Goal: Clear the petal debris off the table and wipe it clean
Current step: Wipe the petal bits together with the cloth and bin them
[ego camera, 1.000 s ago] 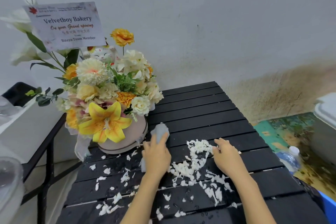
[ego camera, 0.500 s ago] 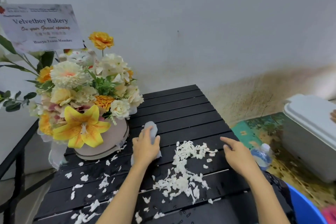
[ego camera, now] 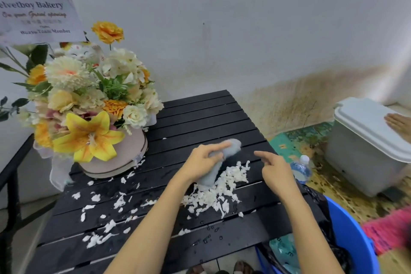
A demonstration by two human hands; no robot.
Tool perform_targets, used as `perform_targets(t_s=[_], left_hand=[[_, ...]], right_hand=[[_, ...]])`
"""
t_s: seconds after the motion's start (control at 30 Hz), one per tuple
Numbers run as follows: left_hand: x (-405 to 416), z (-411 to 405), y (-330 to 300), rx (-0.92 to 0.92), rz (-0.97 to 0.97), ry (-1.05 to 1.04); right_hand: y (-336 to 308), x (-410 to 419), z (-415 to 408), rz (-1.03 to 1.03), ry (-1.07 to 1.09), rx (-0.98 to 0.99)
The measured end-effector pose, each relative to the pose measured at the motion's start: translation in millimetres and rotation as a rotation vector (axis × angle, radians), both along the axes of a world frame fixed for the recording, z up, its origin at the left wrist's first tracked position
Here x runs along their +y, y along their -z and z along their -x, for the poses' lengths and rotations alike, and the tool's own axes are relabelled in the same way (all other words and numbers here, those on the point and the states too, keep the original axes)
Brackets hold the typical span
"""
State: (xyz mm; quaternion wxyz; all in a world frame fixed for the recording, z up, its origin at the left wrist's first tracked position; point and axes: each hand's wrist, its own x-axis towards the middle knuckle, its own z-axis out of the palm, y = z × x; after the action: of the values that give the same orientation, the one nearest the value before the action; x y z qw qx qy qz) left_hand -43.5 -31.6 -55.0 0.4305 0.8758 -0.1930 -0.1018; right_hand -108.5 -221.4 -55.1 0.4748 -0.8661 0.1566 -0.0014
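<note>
View from above a black slatted counter [ego camera: 200, 115] set against a pale wall. The person's left hand [ego camera: 201, 162] grips a grey-blue cloth [ego camera: 219, 162], fingers and thumb curled round its upper part; the cloth's lower end hangs down to the slats and touches a heap of white petal bits [ego camera: 219, 189] near the counter's right-centre. The right hand [ego camera: 274, 172] hovers just right of the cloth, holding nothing, index finger pointing toward the cloth & the other fingers loosely bent; can't tell if it touches the counter. The two hands are apart, w/ the cloth and the top of the heap between them. More loose petal scraps [ego camera: 104, 213] lie scattered over the near-left slats, up to the flower box. Water droplets bead on the near slats.

At the counter's left-rear stands a flower arrangement [ego camera: 89, 100] in a round pinkish box: yellow lily in front, orange & cream blooms, a small white cat figure at the top, a printed card [ego camera: 37, 12] above reading "Bakery".

Right of the counter, on the floor: a blue bucket [ego camera: 355, 236] lined w/ a black bag, a water bottle [ego camera: 301, 169], and a white lidded bin [ego camera: 367, 140] w/ another person's hand [ego camera: 399, 123] resting on its lid. A blurred pink thing sits at the right edge.
</note>
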Motion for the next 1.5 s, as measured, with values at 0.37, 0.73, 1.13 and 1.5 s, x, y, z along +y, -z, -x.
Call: perform_targets(t_s=[0.37,0.73,1.13,1.5], left_hand=[[82,94,58,-0.245,-0.430,-0.485],[-29,66,46,-0.175,-0.179,-0.240],[-16,132,53,-0.175,-0.146,-0.686],[-67,59,53,-0.227,-0.271,-0.336]], right_hand=[[11,-19,32,-0.036,-0.070,0.069],[8,-23,28,-0.102,-0.057,0.027],[10,-36,28,-0.020,0.001,0.059],[26,-35,31,0.365,0.072,0.291]])
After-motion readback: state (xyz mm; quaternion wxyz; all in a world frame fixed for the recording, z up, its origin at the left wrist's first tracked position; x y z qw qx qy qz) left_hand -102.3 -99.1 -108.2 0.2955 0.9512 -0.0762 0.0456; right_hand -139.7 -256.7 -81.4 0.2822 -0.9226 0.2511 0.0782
